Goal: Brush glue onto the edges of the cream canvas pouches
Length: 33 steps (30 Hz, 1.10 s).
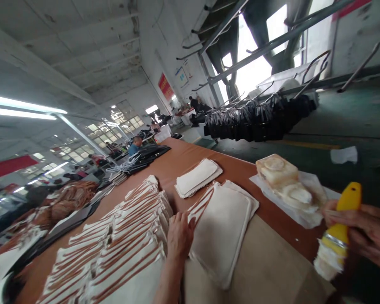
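Note:
My right hand (367, 230) grips a paintbrush with a yellow handle (350, 198). Thick white paste coats its bristles (327, 264), which point down at the right edge of the table. My left hand (181, 232) has its fingers bent and close together at the left edge of a white fabric panel (223, 230) with brown strips along one side. That panel lies on top of a small pile, slightly fanned out. Left of my left hand, long rows of overlapping white panels with brown edges (123, 236) cover the table. The left fingertips are partly hidden.
A paste-caked container (277, 169) lies on a white sheet (310, 217) at the table's right edge. Another stack of white pieces (199, 177) sits farther back. Beyond the brown tabletop (190, 154), a metal rack holds black items (256, 122). A person (134, 145) sits at the far left.

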Motion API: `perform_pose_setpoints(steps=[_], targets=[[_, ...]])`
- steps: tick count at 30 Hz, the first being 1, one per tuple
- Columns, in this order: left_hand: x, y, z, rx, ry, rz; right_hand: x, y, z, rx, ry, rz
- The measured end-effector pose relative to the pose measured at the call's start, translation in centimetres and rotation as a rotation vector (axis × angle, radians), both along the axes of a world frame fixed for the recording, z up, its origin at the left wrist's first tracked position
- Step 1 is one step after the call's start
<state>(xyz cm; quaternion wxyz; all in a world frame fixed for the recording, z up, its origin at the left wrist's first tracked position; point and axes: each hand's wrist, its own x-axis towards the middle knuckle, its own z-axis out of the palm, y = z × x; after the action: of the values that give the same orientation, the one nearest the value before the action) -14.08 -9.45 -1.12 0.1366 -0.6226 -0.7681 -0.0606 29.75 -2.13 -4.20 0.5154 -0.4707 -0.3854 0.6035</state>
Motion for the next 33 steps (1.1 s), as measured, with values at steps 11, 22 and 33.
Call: perform_pose_setpoints(steps=[11, 22, 33], targets=[[5.7, 14.3, -4.3, -0.144, -0.299, 0.267, 1.2, 0.9, -0.4, -0.17, 0.236, 0.04], [8.3, 13.6, -1.7, -0.112, -0.641, 0.116, 0.9, 0.5, 1.2, -0.11, 0.331, 0.092], [17.2, 3.2, 1.3, -0.148, -1.208, -0.276, -1.5, 2.3, 6.4, 0.347, 0.179, 0.198]])
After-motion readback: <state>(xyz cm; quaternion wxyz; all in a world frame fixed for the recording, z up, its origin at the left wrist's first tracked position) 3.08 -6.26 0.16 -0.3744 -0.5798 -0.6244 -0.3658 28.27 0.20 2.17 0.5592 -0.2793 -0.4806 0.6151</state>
